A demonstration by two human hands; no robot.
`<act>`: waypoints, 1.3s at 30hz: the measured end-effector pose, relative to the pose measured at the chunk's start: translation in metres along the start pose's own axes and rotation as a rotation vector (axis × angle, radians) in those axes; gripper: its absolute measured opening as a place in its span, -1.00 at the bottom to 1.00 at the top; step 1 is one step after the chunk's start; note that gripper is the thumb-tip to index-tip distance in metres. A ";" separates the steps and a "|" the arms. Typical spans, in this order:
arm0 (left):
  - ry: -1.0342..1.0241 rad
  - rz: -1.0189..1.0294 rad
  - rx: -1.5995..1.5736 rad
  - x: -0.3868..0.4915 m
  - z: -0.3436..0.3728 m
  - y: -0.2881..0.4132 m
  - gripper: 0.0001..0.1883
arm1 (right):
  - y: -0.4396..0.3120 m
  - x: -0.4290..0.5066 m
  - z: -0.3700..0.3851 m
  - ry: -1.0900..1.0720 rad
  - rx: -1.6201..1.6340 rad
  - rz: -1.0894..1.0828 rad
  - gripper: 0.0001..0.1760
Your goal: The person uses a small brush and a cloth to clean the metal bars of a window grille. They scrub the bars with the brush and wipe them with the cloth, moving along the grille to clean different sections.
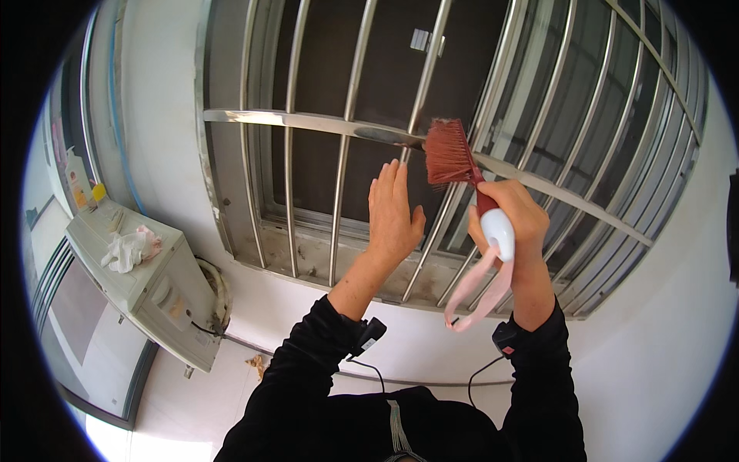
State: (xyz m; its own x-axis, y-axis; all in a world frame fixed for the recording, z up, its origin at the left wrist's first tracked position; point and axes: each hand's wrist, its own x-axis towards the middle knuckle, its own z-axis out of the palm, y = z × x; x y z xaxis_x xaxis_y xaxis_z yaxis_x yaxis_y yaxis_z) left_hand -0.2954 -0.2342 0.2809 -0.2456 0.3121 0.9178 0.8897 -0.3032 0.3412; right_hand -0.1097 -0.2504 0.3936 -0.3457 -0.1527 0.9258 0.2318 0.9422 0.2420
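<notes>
My right hand [517, 216] grips the handle of a hand brush [450, 153] with red bristles and a red and white handle. The bristles point up and to the left, in front of the window's metal bars. A pink strap [479, 294] hangs in a loop from the handle's end. My left hand [394, 213] is raised, its fingers extended and nothing in it, just left of the brush and below the flat metal crossbar [312, 121]. Whether its fingertips touch the bars cannot be told.
At the left stands an air conditioner's outdoor unit [167, 277], with a crumpled white and pink cloth [130, 249] and a bottle [76, 176] on top. A window sill [312, 260] lies behind the bars. Brown debris [256, 364] is on the tiled floor.
</notes>
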 end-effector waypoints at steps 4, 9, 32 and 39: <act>0.012 -0.006 0.016 0.005 -0.014 -0.004 -0.18 | -0.008 0.005 0.001 0.083 0.012 -0.025 -0.62; 0.022 -0.018 0.012 0.008 -0.029 -0.008 -0.20 | -0.020 0.014 0.008 0.176 -0.051 -0.108 -0.60; 0.033 -0.096 0.057 -0.013 -0.063 -0.063 -0.24 | -0.057 0.040 0.084 0.061 0.249 -0.126 -0.59; 0.077 -0.107 0.086 -0.015 -0.072 -0.077 -0.27 | -0.060 0.062 0.126 0.077 0.290 -0.149 -0.62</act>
State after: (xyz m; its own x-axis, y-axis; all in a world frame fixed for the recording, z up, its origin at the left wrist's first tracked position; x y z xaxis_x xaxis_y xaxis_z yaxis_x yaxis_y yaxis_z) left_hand -0.3879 -0.2802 0.2550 -0.3671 0.2675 0.8909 0.8854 -0.1930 0.4228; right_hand -0.2599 -0.2786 0.4002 -0.2840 -0.3066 0.9085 -0.0882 0.9518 0.2937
